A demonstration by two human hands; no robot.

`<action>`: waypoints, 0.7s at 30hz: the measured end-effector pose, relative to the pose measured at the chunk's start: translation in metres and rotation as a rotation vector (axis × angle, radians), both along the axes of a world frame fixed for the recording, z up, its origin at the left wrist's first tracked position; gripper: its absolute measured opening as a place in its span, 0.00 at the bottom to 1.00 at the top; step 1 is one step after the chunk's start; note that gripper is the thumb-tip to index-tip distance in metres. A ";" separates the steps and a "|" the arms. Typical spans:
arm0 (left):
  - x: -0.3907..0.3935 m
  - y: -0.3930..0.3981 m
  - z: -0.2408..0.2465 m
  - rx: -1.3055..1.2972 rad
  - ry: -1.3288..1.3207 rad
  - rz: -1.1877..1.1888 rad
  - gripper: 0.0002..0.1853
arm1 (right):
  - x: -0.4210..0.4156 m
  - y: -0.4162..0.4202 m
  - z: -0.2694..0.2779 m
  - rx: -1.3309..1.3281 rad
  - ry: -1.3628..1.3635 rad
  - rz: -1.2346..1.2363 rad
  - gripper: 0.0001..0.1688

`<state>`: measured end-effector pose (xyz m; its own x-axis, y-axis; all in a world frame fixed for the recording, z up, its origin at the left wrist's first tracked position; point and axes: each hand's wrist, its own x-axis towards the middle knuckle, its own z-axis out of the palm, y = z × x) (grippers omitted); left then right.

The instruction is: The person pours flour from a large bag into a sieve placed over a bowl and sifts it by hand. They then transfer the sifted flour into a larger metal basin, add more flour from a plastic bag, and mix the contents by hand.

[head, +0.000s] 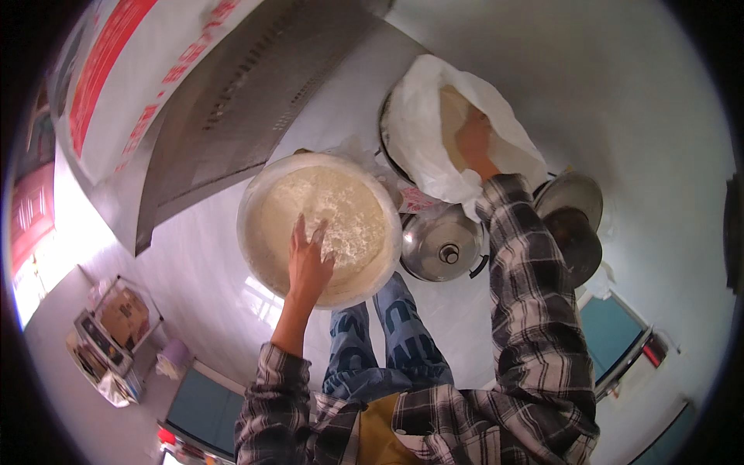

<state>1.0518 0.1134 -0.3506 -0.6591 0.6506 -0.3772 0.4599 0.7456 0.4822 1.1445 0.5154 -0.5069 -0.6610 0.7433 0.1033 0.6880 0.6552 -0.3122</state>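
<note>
A large round basin [250, 256] holds a broad mass of pale dough [354, 203] with loose white flour scattered over it. My left hand [309, 256] is over the dough with its fingers apart and holds nothing; the fingertips appear to touch the surface. To the right, a white plastic bag [407, 133] stands wide open in a dark-rimmed pot. My right hand [474, 139] reaches inside this bag, over pale contents that look like flour. It is blurred, and its fingers are partly hidden, so I cannot tell whether it grips anything.
A lidded metal pot [430, 238] stands just right of the basin. More metal cookware [572, 197] is stacked beyond my right sleeve. A grey metal hood [244, 110] juts in at upper left. At lower left is a small rack [125, 319] with boxes.
</note>
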 end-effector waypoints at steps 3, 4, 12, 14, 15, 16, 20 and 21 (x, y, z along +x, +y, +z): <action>0.005 0.005 0.017 -0.009 0.017 -0.050 0.31 | 0.000 -0.005 -0.005 -0.026 0.000 0.016 0.32; 0.008 0.007 0.020 -0.011 0.032 -0.072 0.29 | -0.003 -0.006 -0.007 -0.065 -0.054 -0.013 0.32; 0.015 0.012 0.036 -0.010 0.080 -0.063 0.25 | -0.020 -0.040 0.011 -0.370 -0.019 0.052 0.33; 0.014 0.015 0.036 -0.003 0.091 -0.091 0.26 | -0.016 -0.037 -0.005 -0.398 -0.034 0.055 0.35; 0.014 0.015 0.035 -0.003 0.099 -0.094 0.26 | -0.017 -0.036 -0.005 -0.430 -0.031 0.056 0.35; 0.015 0.015 0.035 -0.001 0.092 -0.088 0.26 | -0.018 -0.037 -0.006 -0.462 -0.028 0.058 0.35; 0.018 0.018 0.034 0.008 0.105 -0.088 0.27 | -0.023 -0.038 -0.011 -0.528 -0.019 0.097 0.34; 0.017 0.020 0.035 0.014 0.118 -0.100 0.28 | -0.024 -0.035 -0.022 -0.529 0.054 0.075 0.34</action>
